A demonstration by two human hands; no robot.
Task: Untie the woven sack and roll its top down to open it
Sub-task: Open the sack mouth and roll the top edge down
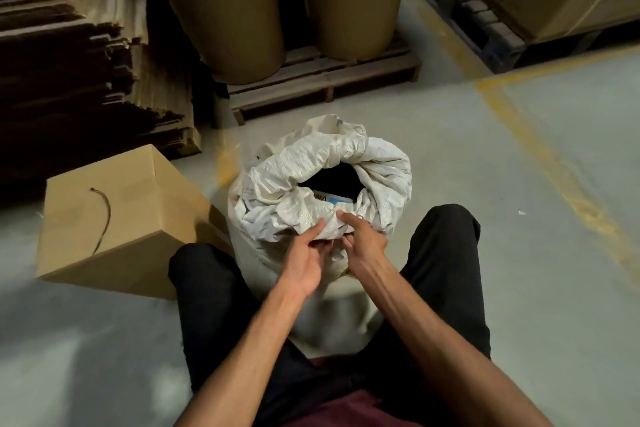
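Observation:
A white woven sack (381,170) stands upright on the floor between my knees. Its mouth is open and its top is rolled down into a thick rim all round. Inside the dark opening I see a white and blue packet (332,199). My left hand (308,253) and my right hand (363,243) both pinch the near part of the rolled rim, side by side, thumbs on top. A brown string (104,215) lies loose on the cardboard box to the left.
A closed cardboard box (138,246) sits on the floor at my left, touching the sack. Behind the sack stand two large brown paper rolls (225,10) on a wooden pallet (322,80). Flattened cardboard is stacked at the left. A yellow floor line (540,149) runs at the right.

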